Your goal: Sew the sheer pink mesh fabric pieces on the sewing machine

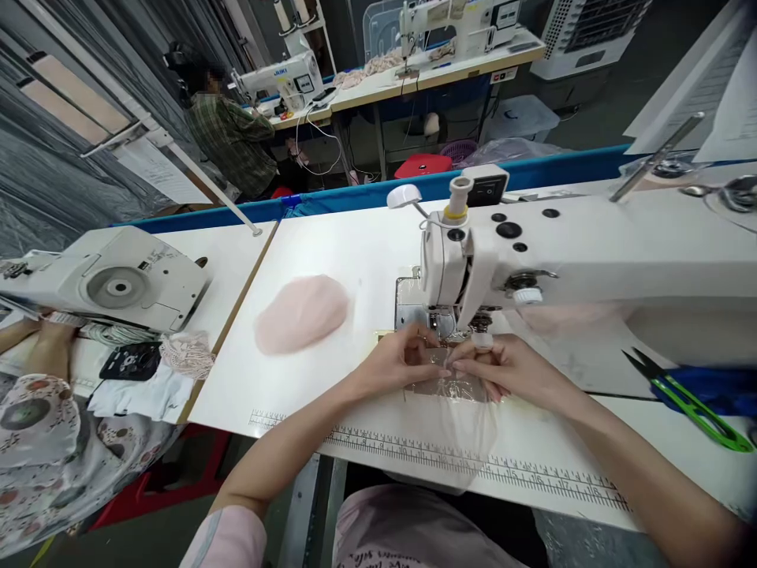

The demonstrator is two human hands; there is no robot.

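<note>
Both hands meet just in front of the needle area of a white sewing machine (561, 260). My left hand (405, 359) pinches one edge of a thin, see-through fabric piece (467, 434). On its other side my right hand (505, 367) pinches the same sheer fabric, fingertips almost touching the left ones. The fabric hangs down toward the table's front edge and is hard to make out. A pale pink piece of sheer fabric (303, 314) lies flat on the white table to the left of my hands.
Green-handled scissors (703, 410) lie at the right by blue cloth (710, 386). A printed ruler (438, 457) runs along the table's front edge. At the left, another person's arm (53, 347) is beside a second machine (118, 280). A person (230, 142) sits farther back.
</note>
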